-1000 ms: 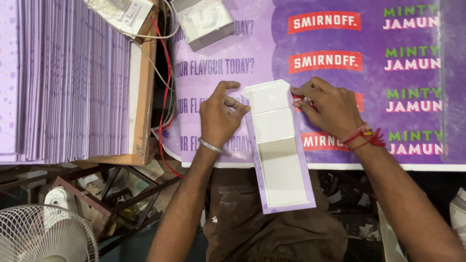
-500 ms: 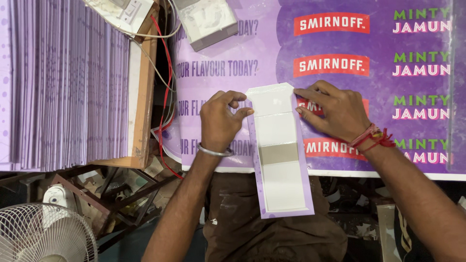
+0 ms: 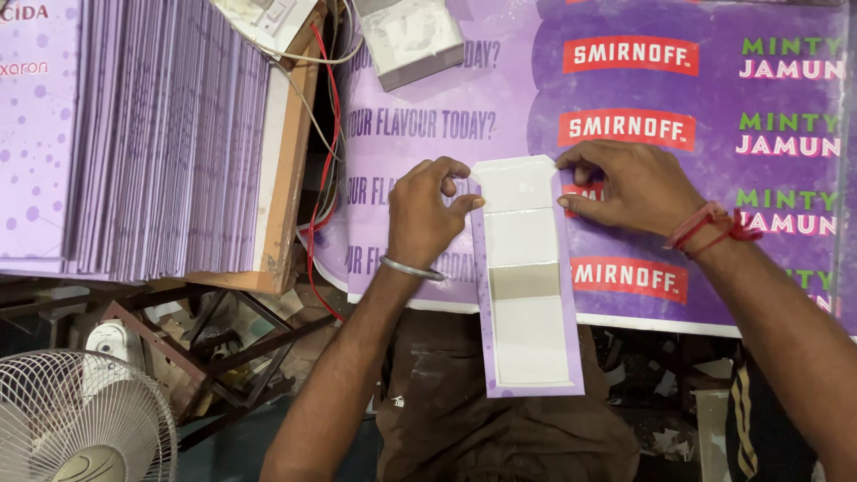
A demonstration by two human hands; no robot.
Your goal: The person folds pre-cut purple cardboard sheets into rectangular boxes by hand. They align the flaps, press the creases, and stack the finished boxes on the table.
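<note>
Fingers of both hands press flat on the top of a long white card blank with purple edges [image 3: 527,277]. The left hand [image 3: 427,214] pins its left edge, fingers curled together; the right hand [image 3: 625,186] holds its right edge. The blank's lower half overhangs the purple-covered counter [image 3: 428,134]. Left of the blank stands a stack of purple sheets [image 3: 152,134]. Even pressure on both edges should keep the fold square.
</note>
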